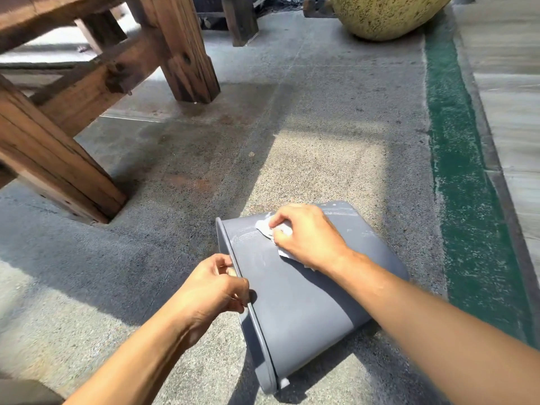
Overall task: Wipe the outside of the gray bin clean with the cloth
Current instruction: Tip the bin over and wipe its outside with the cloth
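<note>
The gray bin (295, 305) lies on its side on the concrete floor, its open mouth turned left and its base to the right. My left hand (213, 285) grips the bin's rim at its left edge. My right hand (306, 235) presses a crumpled white cloth (270, 228) against the bin's upper outer wall, near the far end. Pale smears and streaks show on the gray surface around the cloth. Most of the cloth is hidden under my fingers.
Thick wooden table legs (187, 59) and a second post (52, 159) stand to the left and far left. A large speckled yellow pot (388, 16) sits at the back right. A green painted strip (461, 176) runs along the right beside a raised curb.
</note>
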`<state>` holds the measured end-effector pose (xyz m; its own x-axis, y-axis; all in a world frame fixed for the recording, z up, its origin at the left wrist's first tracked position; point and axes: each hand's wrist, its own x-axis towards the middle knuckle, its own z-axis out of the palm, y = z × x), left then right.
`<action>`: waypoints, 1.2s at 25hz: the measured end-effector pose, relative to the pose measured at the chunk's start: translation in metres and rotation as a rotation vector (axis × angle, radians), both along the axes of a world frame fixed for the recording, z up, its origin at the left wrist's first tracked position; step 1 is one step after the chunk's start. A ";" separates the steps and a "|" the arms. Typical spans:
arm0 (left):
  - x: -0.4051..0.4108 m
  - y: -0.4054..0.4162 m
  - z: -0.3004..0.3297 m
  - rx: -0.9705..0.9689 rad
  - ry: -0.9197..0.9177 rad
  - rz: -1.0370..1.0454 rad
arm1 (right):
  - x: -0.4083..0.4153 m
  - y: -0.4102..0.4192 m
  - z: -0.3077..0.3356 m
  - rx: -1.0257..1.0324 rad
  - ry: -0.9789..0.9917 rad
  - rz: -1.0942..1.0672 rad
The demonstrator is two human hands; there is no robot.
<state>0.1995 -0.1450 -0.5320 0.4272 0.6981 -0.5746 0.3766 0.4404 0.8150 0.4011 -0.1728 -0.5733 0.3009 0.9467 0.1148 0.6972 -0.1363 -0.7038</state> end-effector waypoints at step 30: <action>0.012 -0.003 0.007 0.212 -0.107 -0.112 | 0.013 0.009 0.032 0.044 -0.276 0.058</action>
<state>0.2111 -0.1478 -0.5254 0.5586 0.7434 -0.3679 0.3202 0.2159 0.9224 0.4142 -0.1636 -0.5416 0.1983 0.9537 0.2260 0.8688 -0.0643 -0.4909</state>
